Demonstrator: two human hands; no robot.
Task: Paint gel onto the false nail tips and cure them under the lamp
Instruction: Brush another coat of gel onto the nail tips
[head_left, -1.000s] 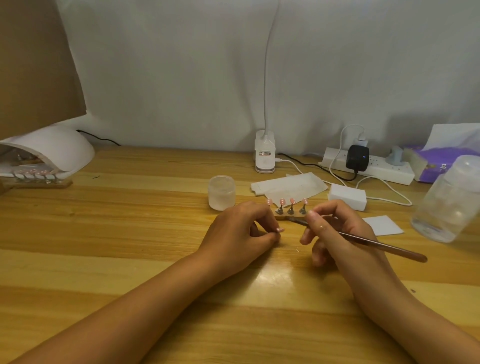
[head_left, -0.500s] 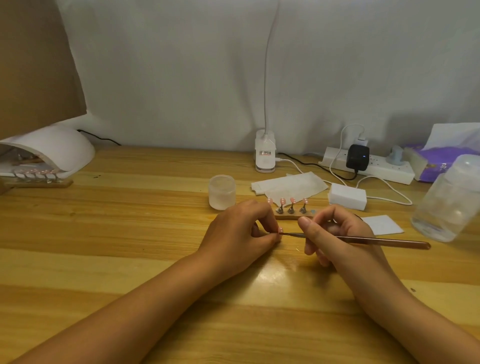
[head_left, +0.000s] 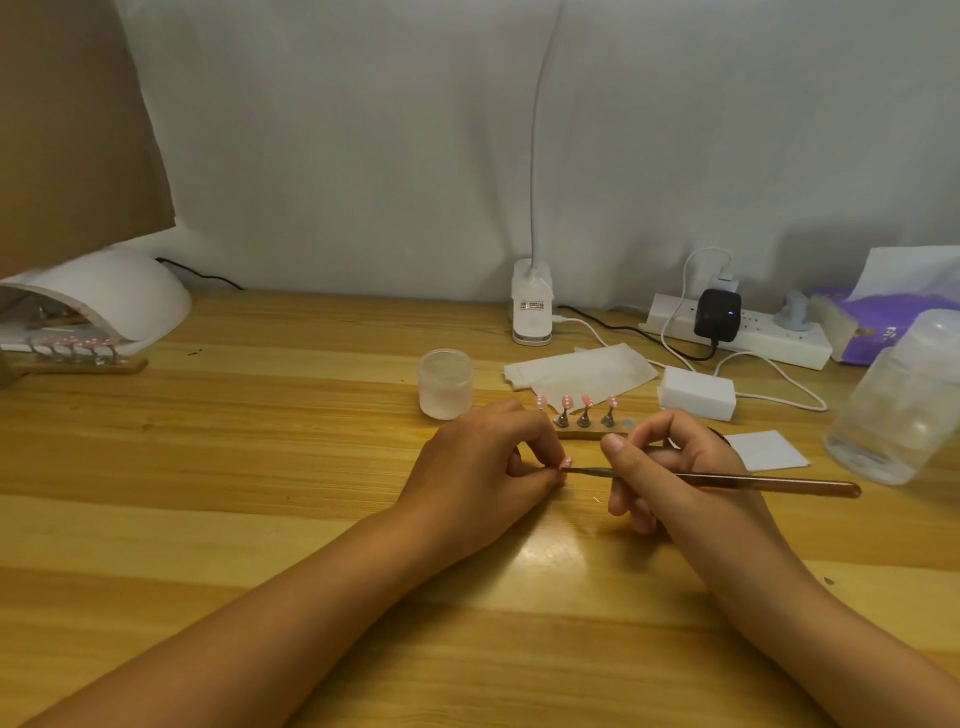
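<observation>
As you are looking down through the head camera, your left grip (head_left: 480, 467) is pinching one small false nail tip (head_left: 567, 461) between thumb and fingertips just above the surface (head_left: 260, 467). Whether a peg is under it, hidden by the fingers, you cannot tell. Your right grip (head_left: 675, 467) is clamped round the thin brush (head_left: 737, 482) like a pen, and the bristle end is touching that tip. The tip is looking feather-light, thin and springy, and probably slick where gel is wet. You are better off taking it by its edges or underside and sparing the painted face, since a hard squeeze is likely to flick it away. Just behind your hands, a holder strip (head_left: 587, 434) is carrying four more tips upright on pegs, and a frosted jar (head_left: 445, 383) is standing near it. Well apart at far left, the curing lamp (head_left: 104, 301) is sheltering another strip of tips (head_left: 72, 356)
</observation>
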